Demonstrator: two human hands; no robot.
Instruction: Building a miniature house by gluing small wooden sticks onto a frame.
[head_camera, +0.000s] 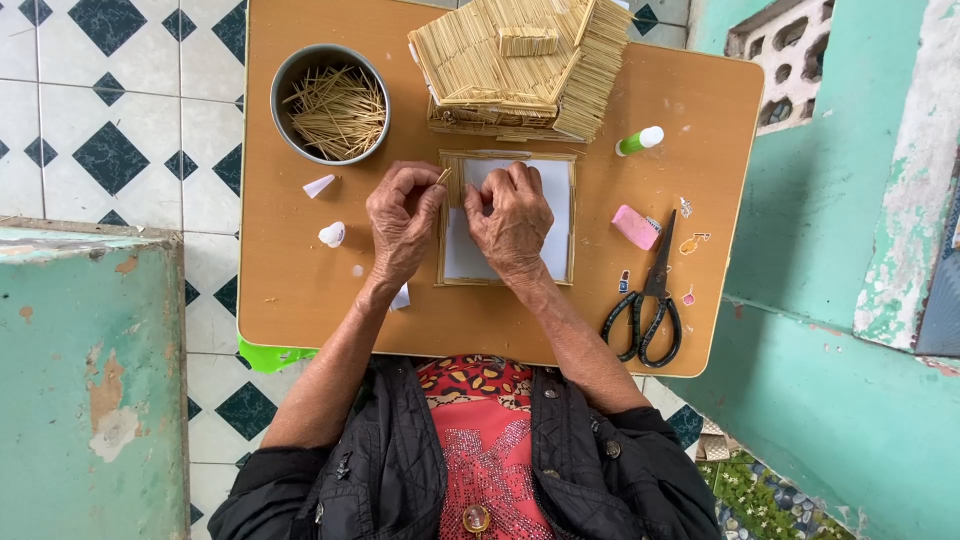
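My left hand pinches a thin wooden stick at the upper left corner of a white rectangular panel framed with sticks. My right hand rests on the panel with fingers curled at its top edge, close to the left hand's fingertips. Whether the right hand also grips a stick is hidden by the fingers. The panel lies flat on a small brown table.
A round metal bowl full of sticks stands at the back left. A stick-built house model stands behind the panel. A glue tube, pink eraser and black scissors lie on the right. Small white caps lie on the left.
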